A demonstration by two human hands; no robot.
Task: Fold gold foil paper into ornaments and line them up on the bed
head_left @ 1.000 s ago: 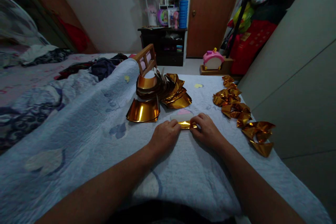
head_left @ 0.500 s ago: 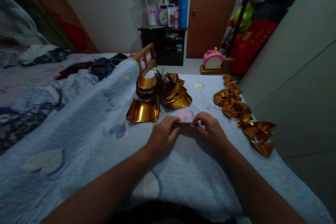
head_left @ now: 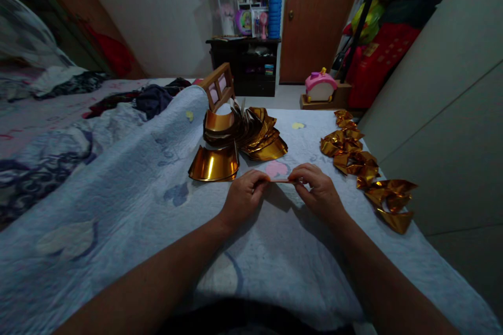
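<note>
Between my two hands a thin strip of folded paper (head_left: 280, 181) is held level, seen nearly edge-on above the bed. My left hand (head_left: 247, 191) pinches its left end between thumb and fingers. Its right end is pinched by my right hand (head_left: 314, 187). Just beyond my left hand lies a small stack of curved gold foil paper sheets (head_left: 214, 163). Behind that is a larger fanned pile of gold foil paper (head_left: 259, 136). Along the right side of the bed runs a row of folded gold foil pieces (head_left: 356, 162).
A light blue quilt (head_left: 157, 230) with heart patches covers the bed. Clothes (head_left: 153, 100) lie rumpled at the left. Past the far edge stand a dark cabinet (head_left: 243, 65), a pink toy (head_left: 320, 86) and a wooden door (head_left: 314, 21). A pale cabinet wall (head_left: 444, 115) borders the right.
Both hands have risen very slightly with the strip still pinched between them. The gold foil piles look unchanged, and the view has shifted a little.
</note>
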